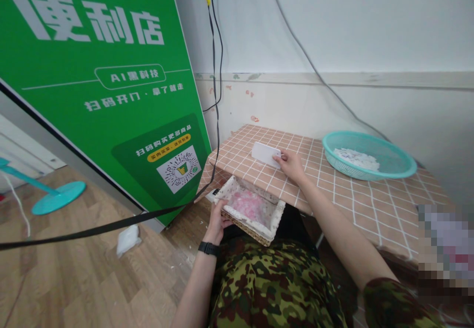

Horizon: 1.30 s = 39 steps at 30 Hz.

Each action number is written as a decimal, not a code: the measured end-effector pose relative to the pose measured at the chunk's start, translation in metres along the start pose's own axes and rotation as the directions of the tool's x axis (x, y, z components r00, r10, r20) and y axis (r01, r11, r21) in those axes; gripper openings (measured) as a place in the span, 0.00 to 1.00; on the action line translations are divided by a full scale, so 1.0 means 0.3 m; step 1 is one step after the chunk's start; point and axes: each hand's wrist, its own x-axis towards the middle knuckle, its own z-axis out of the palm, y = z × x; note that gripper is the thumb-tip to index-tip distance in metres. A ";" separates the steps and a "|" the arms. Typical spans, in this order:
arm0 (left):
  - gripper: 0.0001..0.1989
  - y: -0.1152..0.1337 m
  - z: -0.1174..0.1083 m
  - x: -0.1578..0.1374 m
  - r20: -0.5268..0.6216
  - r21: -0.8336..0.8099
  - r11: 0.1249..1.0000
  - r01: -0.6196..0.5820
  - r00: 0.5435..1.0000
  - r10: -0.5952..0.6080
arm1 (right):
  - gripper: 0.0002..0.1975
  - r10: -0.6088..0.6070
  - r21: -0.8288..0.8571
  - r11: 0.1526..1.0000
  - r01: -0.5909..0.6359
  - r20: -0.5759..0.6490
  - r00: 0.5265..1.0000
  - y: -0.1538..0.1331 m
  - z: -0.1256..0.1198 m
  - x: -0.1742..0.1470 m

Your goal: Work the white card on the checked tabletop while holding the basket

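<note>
My left hand [217,223] grips the left side of a woven basket [246,226] with a pale patterned cloth lining, held at the table's front edge by my body. Inside the basket lies a pink and white, filmy-looking heap [247,204] that I cannot make out clearly. Over the table, my right hand [291,164] pinches the right end of a flat white card [265,154]. The card reaches leftward from my fingers, at or just above the cloth.
A checked brown cloth [348,194] covers the table. On its right stands a turquoise plastic basket [398,162] with white pieces inside. A green cabinet [111,135] rises on the left. A black strap [148,215] crosses low in front of it. A white packet [128,239] lies on the floor.
</note>
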 end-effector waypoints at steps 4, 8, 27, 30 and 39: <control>0.21 -0.006 -0.003 0.004 0.003 -0.009 1.000 -0.008 1.000 0.008 | 0.14 0.001 0.031 1.000 -0.001 0.005 1.000 -0.003 -0.010 -0.005; 0.21 -0.006 -0.001 0.005 -0.004 -0.018 1.000 -0.002 1.000 0.002 | 0.17 0.003 0.087 0.996 -0.006 0.031 1.000 -0.023 -0.013 -0.017; 0.23 -0.008 -0.004 0.005 0.018 -0.027 0.999 -0.022 1.000 0.023 | 0.26 0.113 0.378 0.910 -0.169 0.167 0.980 -0.020 -0.024 -0.031; 0.24 -0.008 -0.003 0.004 0.013 -0.026 0.999 -0.023 1.000 0.024 | 0.28 0.145 0.429 0.876 -0.222 0.206 0.968 -0.014 -0.021 -0.031; 0.24 -0.001 0.004 -0.003 0.002 -0.006 1.000 -0.030 1.000 0.030 | 0.27 0.165 0.495 0.822 -0.283 0.268 0.949 -0.017 -0.025 -0.034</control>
